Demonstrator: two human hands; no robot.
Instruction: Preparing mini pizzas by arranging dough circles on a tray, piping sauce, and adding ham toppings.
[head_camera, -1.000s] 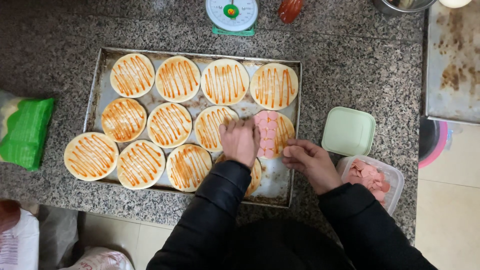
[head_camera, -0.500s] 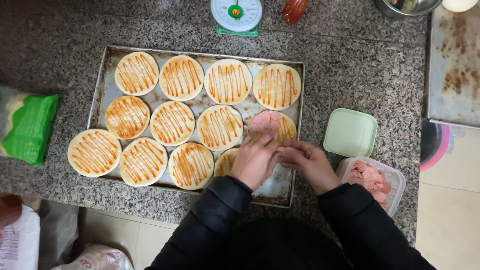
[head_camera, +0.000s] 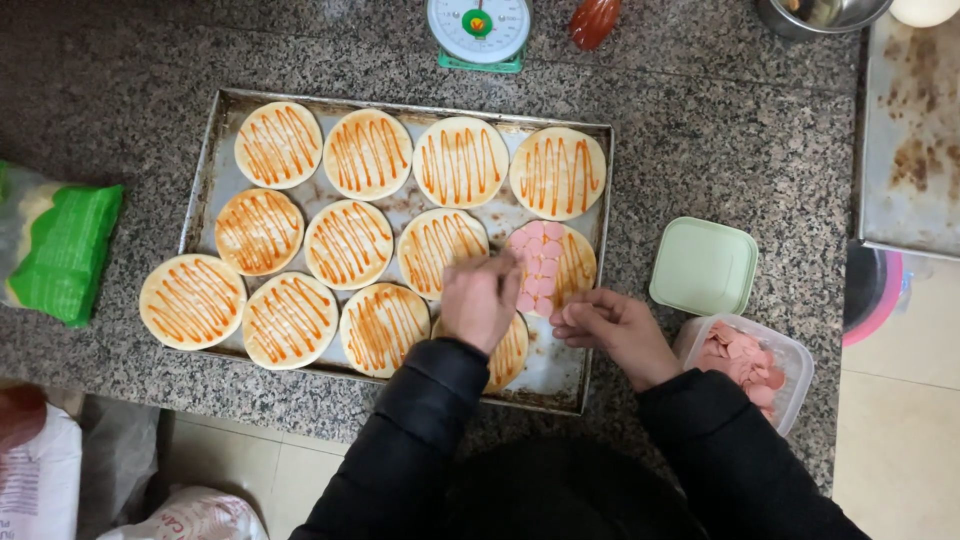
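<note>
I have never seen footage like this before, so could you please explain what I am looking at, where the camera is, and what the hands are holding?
There is no machine here: a person wears a camera on the head, looking down at their own two hands. On the granite counter lies a metal baking tray filled with round dough bases striped with orange-red sauce. One base is partly covered with pink sausage slices. The left hand reaches over it, placing slices. The right hand holds a few slices beside the tray. Nearby are a clear tub of slices, its green lid, a kitchen scale and a green bag.
</note>
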